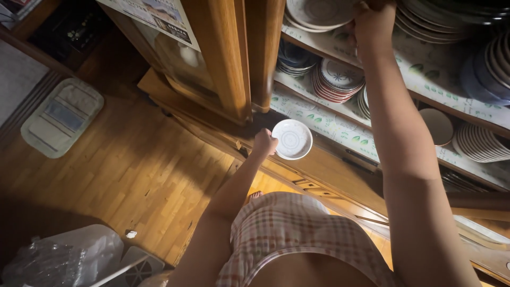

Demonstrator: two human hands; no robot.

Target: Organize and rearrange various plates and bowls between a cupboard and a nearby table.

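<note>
My left hand [264,142] grips the rim of a small white plate [292,139] with a faint pattern, holding it low in front of the open wooden cupboard [228,64]. My right hand [373,20] reaches up to the top shelf and touches the edge of a stack of pale plates [319,13]; whether it grips one I cannot tell. On the shelf below sits a stack of red-rimmed patterned plates [337,81].
Shelves lined with leaf-print paper [329,122] hold several stacks of plates and bowls [481,142] to the right. A wooden cupboard door stands open at centre. Below lie the wood floor [122,170], a pale mat [61,118] and a clear plastic bag [64,258].
</note>
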